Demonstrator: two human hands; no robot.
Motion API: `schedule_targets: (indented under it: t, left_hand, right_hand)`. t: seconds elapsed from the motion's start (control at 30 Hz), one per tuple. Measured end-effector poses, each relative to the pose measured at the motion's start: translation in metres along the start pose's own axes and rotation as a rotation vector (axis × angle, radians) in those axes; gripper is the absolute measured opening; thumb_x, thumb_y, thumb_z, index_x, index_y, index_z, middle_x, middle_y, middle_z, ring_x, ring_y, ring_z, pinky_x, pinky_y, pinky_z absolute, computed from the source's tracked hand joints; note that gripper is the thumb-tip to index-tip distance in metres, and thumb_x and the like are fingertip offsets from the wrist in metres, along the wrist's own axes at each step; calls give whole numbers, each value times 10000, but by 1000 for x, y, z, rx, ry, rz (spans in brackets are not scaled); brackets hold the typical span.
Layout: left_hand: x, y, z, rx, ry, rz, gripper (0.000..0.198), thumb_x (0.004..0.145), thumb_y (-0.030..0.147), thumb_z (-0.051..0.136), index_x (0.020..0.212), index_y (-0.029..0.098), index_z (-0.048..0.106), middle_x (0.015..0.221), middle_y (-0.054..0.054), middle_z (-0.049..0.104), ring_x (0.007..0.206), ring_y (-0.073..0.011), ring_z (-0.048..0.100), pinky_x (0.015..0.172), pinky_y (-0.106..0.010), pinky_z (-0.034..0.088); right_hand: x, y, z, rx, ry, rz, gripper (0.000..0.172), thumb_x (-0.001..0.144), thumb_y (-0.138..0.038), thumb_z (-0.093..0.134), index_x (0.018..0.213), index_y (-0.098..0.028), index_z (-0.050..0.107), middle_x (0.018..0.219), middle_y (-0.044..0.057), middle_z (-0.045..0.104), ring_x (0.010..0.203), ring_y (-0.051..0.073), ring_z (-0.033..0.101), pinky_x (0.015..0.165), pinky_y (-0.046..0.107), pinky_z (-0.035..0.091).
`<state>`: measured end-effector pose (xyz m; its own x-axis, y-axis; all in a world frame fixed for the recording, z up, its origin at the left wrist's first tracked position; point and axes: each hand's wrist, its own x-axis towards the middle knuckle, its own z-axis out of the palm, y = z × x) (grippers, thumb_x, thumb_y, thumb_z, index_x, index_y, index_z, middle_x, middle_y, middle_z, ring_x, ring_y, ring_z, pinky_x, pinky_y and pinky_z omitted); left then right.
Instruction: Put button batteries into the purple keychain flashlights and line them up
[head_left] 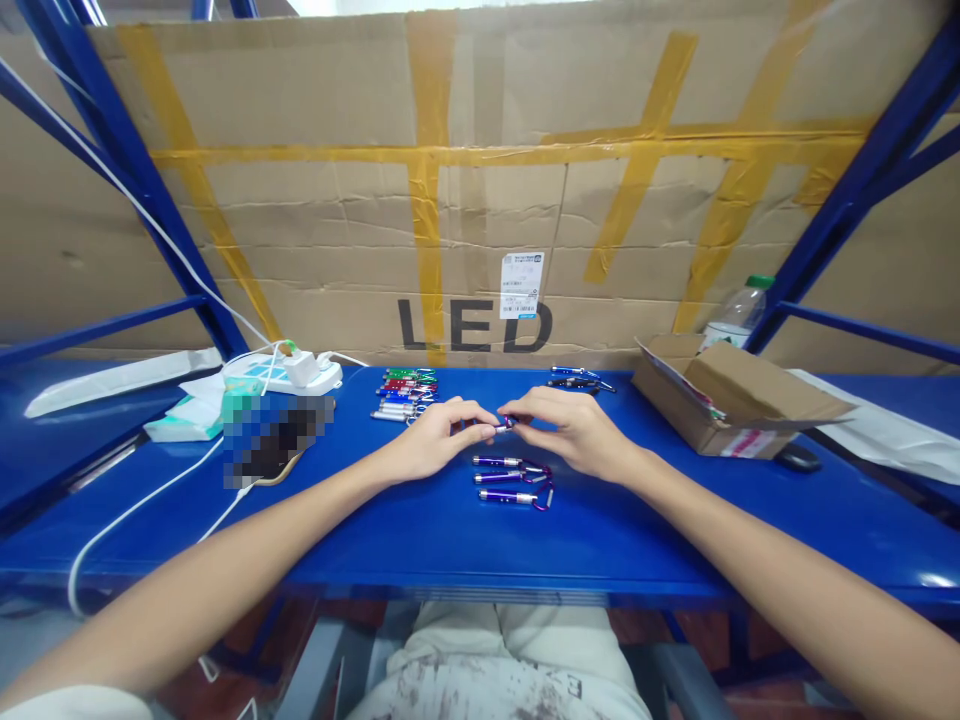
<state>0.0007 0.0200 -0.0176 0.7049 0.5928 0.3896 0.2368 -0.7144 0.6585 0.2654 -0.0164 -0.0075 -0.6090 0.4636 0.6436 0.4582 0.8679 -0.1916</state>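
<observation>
Over the middle of the blue table, my left hand [442, 437] and my right hand [574, 425] meet at one small keychain flashlight [504, 427]. Fingers of both hands pinch it, hiding most of its body; a silvery part and a dark purple clip show. Just below my hands lie three purple keychain flashlights [506, 496] with carabiner clips, side by side. Behind my left hand is a row of several flashlights [405, 391] in green, red, blue and silver. A few blue and black ones [574, 383] lie beyond my right hand.
An open cardboard box [690, 410] stands at the right, with a bottle [739, 312] behind it and a black mouse [798, 458] beside it. On the left are a blurred phone [281, 440], a tissue pack [184, 415], a power strip [315, 376] and white cables. Large cardboard [337, 220] backs the table.
</observation>
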Motion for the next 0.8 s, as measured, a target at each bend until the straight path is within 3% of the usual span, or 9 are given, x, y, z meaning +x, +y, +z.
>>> schedule_targets:
  t: [0.23, 0.4, 0.63, 0.8]
  left_hand:
    - [1, -1, 1, -12, 45, -2, 271, 1067, 433, 626, 1116, 216, 781, 1034, -45, 784, 998, -238, 603, 933, -380, 451]
    - [2, 0, -2, 68, 108, 90, 215, 1074, 372, 631, 1135, 220, 769, 1106, -52, 761, 1040, -232, 631, 982, -394, 447]
    - [2, -8, -7, 261, 148, 114, 216, 1076, 374, 631, 1179, 232, 757, 1093, -59, 747, 1021, -239, 633, 952, -388, 481]
    - [1, -17, -2, 273, 53, 21, 249, 1071, 387, 635, 1230, 221, 732, 1077, -62, 751, 1007, -239, 676, 928, -371, 500]
  right_hand:
    - [-2, -3, -3, -220, 30, -122, 316, 1117, -200, 507, 1360, -244, 704, 1135, 100, 793, 1002, 233, 740, 859, 366, 631]
    - [-3, -2, -2, -277, 13, -156, 338, 1112, -182, 514, 1392, -246, 690, 1160, 107, 791, 1001, 246, 736, 852, 379, 631]
    - [-6, 14, 3, -116, -44, 54, 401, 1104, -287, 561, 1501, -253, 607, 1153, 103, 772, 1029, 247, 739, 912, 393, 626]
    - [-6, 19, -3, 16, -167, 202, 258, 1082, -279, 552, 1259, -219, 730, 1151, 98, 799, 1006, 243, 747, 914, 386, 588]
